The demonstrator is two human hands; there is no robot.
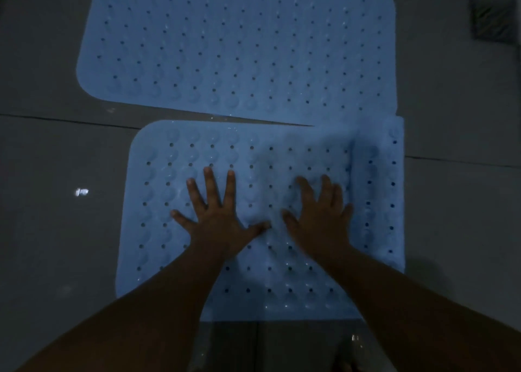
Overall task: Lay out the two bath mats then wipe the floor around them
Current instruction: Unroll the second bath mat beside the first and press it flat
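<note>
The near blue perforated rubber bath mat (pixel 253 151) is being flattened; your left hand (pixel 217 216) and right hand (pixel 321 219) are pressing splayed, grasping nothing. Its rolled right edge (pixel 380 191) is awaiting unrolling next.

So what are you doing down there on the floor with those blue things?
A person is laying out two light blue rubber bath mats dotted with holes on a dark grey tiled floor. The far mat already lies flat. Both hands, left hand and right hand, press open-palmed on the near mat, whose right edge is still rolled up. No wiping cloth is in view.
</note>
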